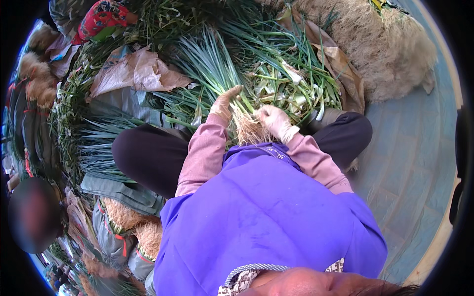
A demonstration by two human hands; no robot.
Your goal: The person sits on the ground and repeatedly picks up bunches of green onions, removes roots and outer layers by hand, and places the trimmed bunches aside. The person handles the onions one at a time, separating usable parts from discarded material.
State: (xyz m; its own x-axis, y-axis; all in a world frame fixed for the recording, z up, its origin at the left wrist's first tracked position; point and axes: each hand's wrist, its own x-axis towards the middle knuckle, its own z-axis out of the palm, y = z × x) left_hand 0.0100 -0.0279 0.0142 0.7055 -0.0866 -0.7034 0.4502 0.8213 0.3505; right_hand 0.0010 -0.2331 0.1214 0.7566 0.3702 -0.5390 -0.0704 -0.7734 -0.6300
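Note:
My left hand (223, 104), in a pale glove, is closed around a bunch of green onions (218, 70) just above the roots. The leaves fan out away from me, and the pale roots (247, 127) hang towards my lap. At the right side of the roots is my right hand (273, 120), also gloved, its fingers bent at the base of the stalks; whether it grips a stalk is too small to tell. Stripped leaves and loose green onions (296, 88) lie in a heap just beyond my right hand.
More green onions (107, 144) lie by my left knee. Bundles tied with red bands (114, 229) stand at the lower left. A large mass of roots (385, 55) fills the upper right, beside blue-grey sheeting (407, 148). A co-worker's red patterned sleeve (100, 18) shows at the upper left, another person (35, 214) at the left edge.

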